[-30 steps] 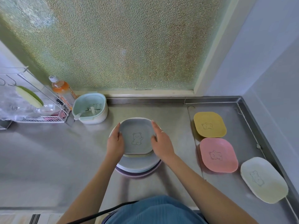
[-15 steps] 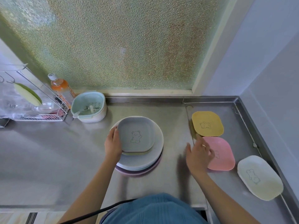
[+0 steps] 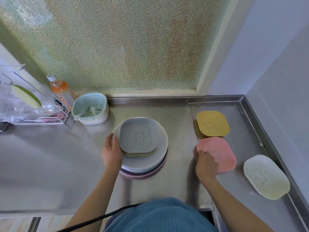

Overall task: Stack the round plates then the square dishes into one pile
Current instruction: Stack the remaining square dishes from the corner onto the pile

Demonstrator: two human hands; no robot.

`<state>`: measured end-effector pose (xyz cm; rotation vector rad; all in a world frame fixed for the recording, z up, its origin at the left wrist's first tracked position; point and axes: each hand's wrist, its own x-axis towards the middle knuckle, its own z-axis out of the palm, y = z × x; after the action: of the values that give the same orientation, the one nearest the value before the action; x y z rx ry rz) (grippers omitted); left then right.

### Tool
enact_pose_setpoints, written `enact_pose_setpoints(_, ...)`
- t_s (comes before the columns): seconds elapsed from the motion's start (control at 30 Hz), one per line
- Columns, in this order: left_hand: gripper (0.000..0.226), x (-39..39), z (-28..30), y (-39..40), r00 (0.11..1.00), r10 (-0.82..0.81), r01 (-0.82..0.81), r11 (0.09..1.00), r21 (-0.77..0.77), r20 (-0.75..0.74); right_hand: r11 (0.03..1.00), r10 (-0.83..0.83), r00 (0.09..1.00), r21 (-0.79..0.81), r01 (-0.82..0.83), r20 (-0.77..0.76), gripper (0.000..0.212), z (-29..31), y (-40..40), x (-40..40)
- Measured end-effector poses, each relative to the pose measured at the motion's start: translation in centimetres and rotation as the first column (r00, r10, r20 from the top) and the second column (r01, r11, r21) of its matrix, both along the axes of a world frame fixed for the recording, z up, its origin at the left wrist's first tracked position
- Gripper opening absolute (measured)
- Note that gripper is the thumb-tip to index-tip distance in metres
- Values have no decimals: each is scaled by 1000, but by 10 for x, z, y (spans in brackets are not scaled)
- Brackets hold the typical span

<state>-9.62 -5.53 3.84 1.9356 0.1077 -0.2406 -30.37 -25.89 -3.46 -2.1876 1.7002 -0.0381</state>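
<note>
Since the earlier frames, the right hand (image 3: 206, 166) has left the pile, crossed the bench (image 3: 178, 129) and arrived at the pink square dish (image 3: 217, 154). The left hand (image 3: 111, 152) has stayed at the pile's left edge.

The pink square dish lies flat on the right part of the bench, between the yellow square dish (image 3: 212, 123) behind it and the white square dish (image 3: 265, 176) to its right. It appears to be thin, rigid, light plastic with a shallow raised rim; expect a smooth surface that may slide on the steel. The rim at the near-left corner is the likely place to take hold.

The right fingers (image 3: 203, 154) are loosely curled and rest over that near-left corner, tips on the dish's inner face. Whether a thumb is under the rim cannot be told, so no pinch is confirmed.

The left fingers (image 3: 115, 139) are together, pressed against the left rim of the grey square dish (image 3: 138, 136), which tops the square dishes already stacked on the round plates (image 3: 160, 148).
</note>
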Motion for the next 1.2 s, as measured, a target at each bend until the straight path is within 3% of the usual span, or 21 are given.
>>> enact_pose_setpoints(0.13,43,-1,1,3,998,-56,57,998,23,-27,970,191,981,-150,-192,-15,26,12,9,5)
enact_pose_setpoints(0.27,43,0,-3,5,994,-31,30,999,-10,-102,903,352,927,-305,-301,127,42,36,26,25)
enact_pose_setpoints(0.4,43,-1,-10,11,992,-68,70,997,24,-105,771,583,761,-488,-408,284,42,65,52,60)
enact_pose_setpoints(0.53,42,0,-10,13,991,-35,36,999,8,-131,596,773,588,-591,-543,239,43,84,80,94)
enact_pose_setpoints(0.67,36,-1,6,7,985,134,-140,989,-42,-112,457,865,491,-566,-686,105,49,82,107,116)
enact_pose_setpoints(0.77,37,5,19,2,974,195,-211,968,-138,-116,444,876,476,-514,-734,76,55,77,112,117)
enact_pose_setpoints(0.87,30,13,24,-6,992,63,-86,974,-209,-111,464,872,480,-472,-750,93,48,79,111,116)
enact_pose_setpoints(0.97,22,18,23,-15,996,-62,50,983,-174,-69,448,883,460,-443,-777,88,32,79,111,112)
enact_pose_setpoints(1.2,30,16,12,-16,992,-123,123,992,-21,28,488,873,453,-314,-814,180,29,80,106,107)
